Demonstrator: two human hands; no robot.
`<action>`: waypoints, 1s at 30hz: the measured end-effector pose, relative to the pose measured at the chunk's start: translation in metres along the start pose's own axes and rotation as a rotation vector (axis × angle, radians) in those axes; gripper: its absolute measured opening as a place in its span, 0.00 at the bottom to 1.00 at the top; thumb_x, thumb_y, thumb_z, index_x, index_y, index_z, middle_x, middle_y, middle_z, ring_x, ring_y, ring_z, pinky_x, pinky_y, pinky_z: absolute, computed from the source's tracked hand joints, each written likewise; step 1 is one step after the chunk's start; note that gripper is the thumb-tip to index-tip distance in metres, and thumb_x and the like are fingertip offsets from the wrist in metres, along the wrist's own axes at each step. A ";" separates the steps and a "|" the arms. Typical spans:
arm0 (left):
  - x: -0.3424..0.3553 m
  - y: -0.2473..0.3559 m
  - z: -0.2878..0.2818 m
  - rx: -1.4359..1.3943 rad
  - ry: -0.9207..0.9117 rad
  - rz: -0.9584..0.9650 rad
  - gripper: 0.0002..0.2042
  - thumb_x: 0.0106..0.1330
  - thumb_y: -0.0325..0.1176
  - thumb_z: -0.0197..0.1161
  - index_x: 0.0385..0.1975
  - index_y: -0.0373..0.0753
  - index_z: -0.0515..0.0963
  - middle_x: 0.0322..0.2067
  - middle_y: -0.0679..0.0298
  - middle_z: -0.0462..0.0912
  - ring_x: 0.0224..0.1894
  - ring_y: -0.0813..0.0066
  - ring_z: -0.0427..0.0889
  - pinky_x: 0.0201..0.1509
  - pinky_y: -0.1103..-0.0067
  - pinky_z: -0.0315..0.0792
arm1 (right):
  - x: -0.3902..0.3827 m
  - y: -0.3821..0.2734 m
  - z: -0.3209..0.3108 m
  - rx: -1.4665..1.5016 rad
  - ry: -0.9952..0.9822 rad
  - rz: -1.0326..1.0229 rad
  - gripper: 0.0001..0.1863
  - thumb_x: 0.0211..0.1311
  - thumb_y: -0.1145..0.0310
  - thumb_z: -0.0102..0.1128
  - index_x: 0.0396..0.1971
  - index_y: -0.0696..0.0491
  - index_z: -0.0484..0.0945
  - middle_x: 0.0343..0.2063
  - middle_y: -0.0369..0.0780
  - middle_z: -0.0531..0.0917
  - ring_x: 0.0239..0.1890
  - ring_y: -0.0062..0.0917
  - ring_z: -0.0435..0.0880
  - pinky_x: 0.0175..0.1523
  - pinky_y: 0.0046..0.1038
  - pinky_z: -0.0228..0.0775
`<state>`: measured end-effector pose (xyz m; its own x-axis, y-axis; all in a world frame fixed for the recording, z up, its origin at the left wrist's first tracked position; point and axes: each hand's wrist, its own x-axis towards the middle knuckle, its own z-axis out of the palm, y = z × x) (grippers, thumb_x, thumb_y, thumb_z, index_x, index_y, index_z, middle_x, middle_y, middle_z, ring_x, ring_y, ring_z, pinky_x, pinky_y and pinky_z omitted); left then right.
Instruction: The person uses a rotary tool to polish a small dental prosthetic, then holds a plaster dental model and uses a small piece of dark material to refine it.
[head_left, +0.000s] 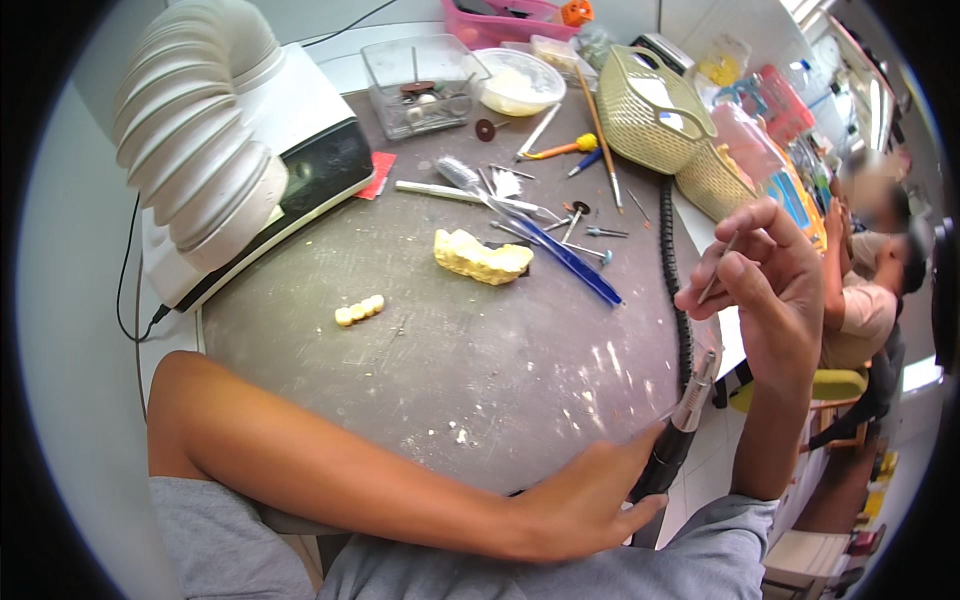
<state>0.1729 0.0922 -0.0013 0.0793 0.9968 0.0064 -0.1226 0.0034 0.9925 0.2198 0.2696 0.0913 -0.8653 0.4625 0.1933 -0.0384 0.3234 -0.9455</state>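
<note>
My left hand (pixel 590 500) reaches across from the left and is closed around a black handpiece (pixel 668 455). The handpiece's silver tip points up and away from me at the table's right edge. Raised on the right, my right hand (pixel 775 285) pinches a thin metal bur (pixel 716 270) between thumb and fingers. A yellow dental cast (pixel 482 258) lies near the middle of the grey table, with a dark piece at its right end. A short row of tooth-coloured crowns (pixel 360 311) sits to its left. Neither hand touches the cast or the crowns.
A blue-handled brush (pixel 570 255), burs and discs lie behind the cast. A clear container (pixel 415 90), white bowl (pixel 515 85) and woven basket (pixel 650 110) stand at the back. A ribbed hose (pixel 200 130) rises left. A black coiled cord (pixel 675 270) runs along the right; a person (pixel 860 290) sits beyond.
</note>
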 end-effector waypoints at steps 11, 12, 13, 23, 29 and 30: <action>0.003 -0.002 0.002 -0.073 -0.063 -0.111 0.19 0.66 0.31 0.61 0.50 0.29 0.64 0.41 0.51 0.83 0.43 0.60 0.85 0.49 0.68 0.79 | -0.015 -0.003 -0.012 0.097 -0.085 0.092 0.13 0.60 0.74 0.66 0.42 0.62 0.74 0.28 0.44 0.85 0.29 0.26 0.88 0.30 0.20 0.81; 0.003 -0.002 0.001 -0.068 -0.067 -0.118 0.19 0.66 0.31 0.61 0.50 0.28 0.64 0.41 0.51 0.82 0.43 0.60 0.85 0.50 0.68 0.79 | -0.016 -0.003 -0.012 0.102 -0.085 0.091 0.14 0.60 0.74 0.66 0.42 0.62 0.74 0.27 0.44 0.85 0.29 0.26 0.88 0.30 0.19 0.81; 0.003 -0.001 0.001 -0.064 -0.070 -0.124 0.19 0.66 0.31 0.61 0.50 0.28 0.64 0.42 0.51 0.82 0.44 0.60 0.85 0.50 0.68 0.79 | -0.016 -0.003 -0.012 0.098 -0.089 0.088 0.14 0.60 0.74 0.66 0.42 0.62 0.74 0.27 0.44 0.85 0.29 0.25 0.88 0.31 0.19 0.80; 0.002 -0.001 0.000 -0.102 -0.055 -0.103 0.18 0.66 0.31 0.61 0.49 0.28 0.65 0.41 0.50 0.82 0.43 0.60 0.85 0.50 0.68 0.80 | -0.012 -0.002 -0.006 0.032 -0.122 0.130 0.11 0.59 0.74 0.67 0.38 0.63 0.77 0.24 0.43 0.84 0.26 0.25 0.86 0.29 0.19 0.79; 0.004 -0.002 0.000 -0.175 -0.036 -0.089 0.18 0.66 0.29 0.61 0.50 0.28 0.64 0.42 0.52 0.81 0.44 0.64 0.85 0.50 0.69 0.80 | -0.007 0.006 -0.008 0.067 -0.148 0.222 0.10 0.60 0.74 0.66 0.38 0.63 0.79 0.28 0.43 0.85 0.30 0.22 0.86 0.32 0.20 0.80; 0.004 -0.002 0.000 -0.189 -0.039 -0.085 0.18 0.66 0.29 0.61 0.50 0.28 0.64 0.42 0.52 0.81 0.44 0.65 0.84 0.51 0.69 0.80 | -0.005 0.007 -0.009 0.073 -0.174 0.235 0.10 0.61 0.74 0.66 0.39 0.63 0.79 0.30 0.42 0.85 0.32 0.20 0.86 0.34 0.19 0.81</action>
<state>0.1734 0.0961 -0.0035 0.1350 0.9885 -0.0677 -0.2974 0.1056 0.9489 0.2286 0.2763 0.0863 -0.9272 0.3672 -0.0745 0.1422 0.1609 -0.9767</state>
